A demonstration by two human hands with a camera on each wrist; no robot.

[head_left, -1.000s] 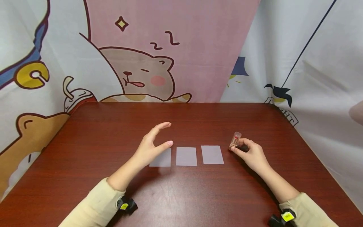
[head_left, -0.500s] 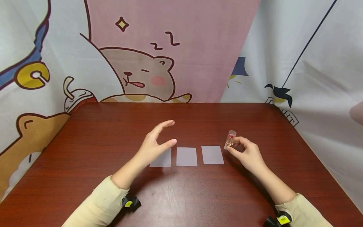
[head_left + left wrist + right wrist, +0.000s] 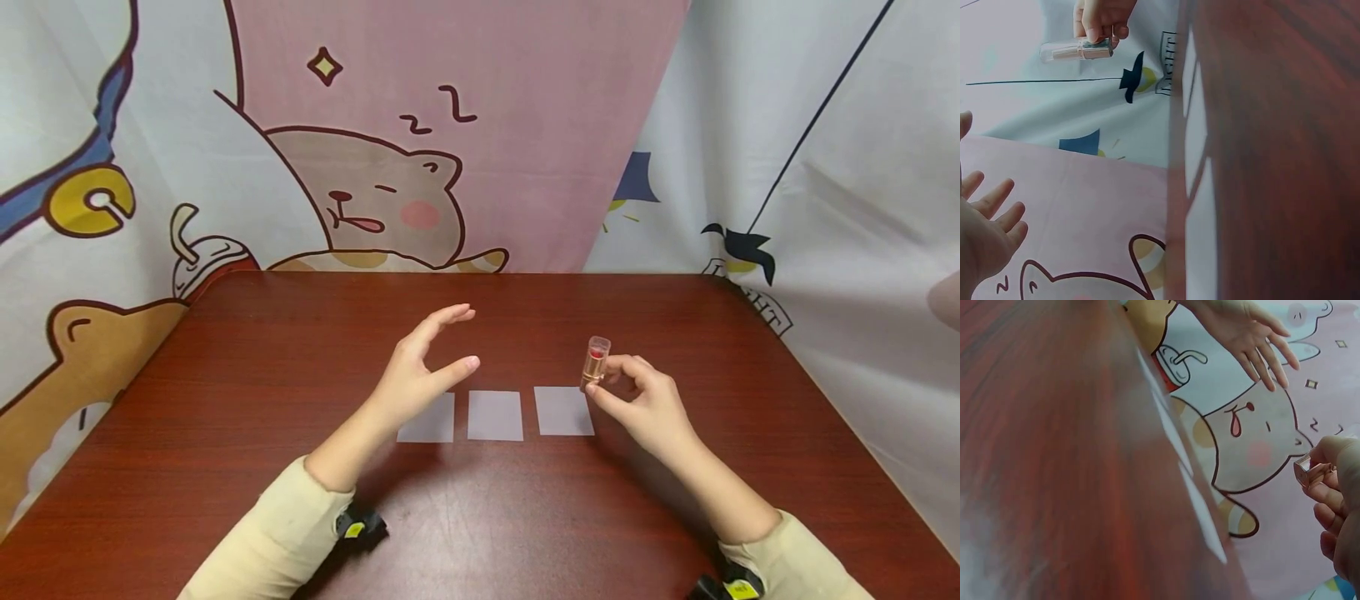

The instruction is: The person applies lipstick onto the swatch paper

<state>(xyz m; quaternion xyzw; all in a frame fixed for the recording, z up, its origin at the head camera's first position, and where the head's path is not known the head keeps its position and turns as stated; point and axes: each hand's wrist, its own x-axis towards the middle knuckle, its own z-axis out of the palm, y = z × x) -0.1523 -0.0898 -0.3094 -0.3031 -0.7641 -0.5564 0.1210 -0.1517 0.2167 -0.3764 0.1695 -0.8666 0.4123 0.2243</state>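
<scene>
Right hand (image 3: 645, 408) pinching a small lipstick tube (image 3: 596, 363) between thumb and fingers (image 3: 626, 367), lifted above the worktop (image 3: 262, 375), long axis nearly upright, clear cap on top. Just below and left of it, the rightmost of three pale cards (image 3: 564, 411), lying in a row. Left hand (image 3: 420, 375) hovering over the leftmost card (image 3: 427, 419), fingers apart and relaxed, holding nothing, well apart from the tube. Nothing between the tube and the cards.

Even, bright, diffuse light from above; soft shadows fall on the tabletop (image 3: 225, 400) under both forearms, with faint sheen near its front edge. The head view is sharp, slightly bowed at its edges. Both wrist views show the tabletop close, smeared and unfocused.
</scene>
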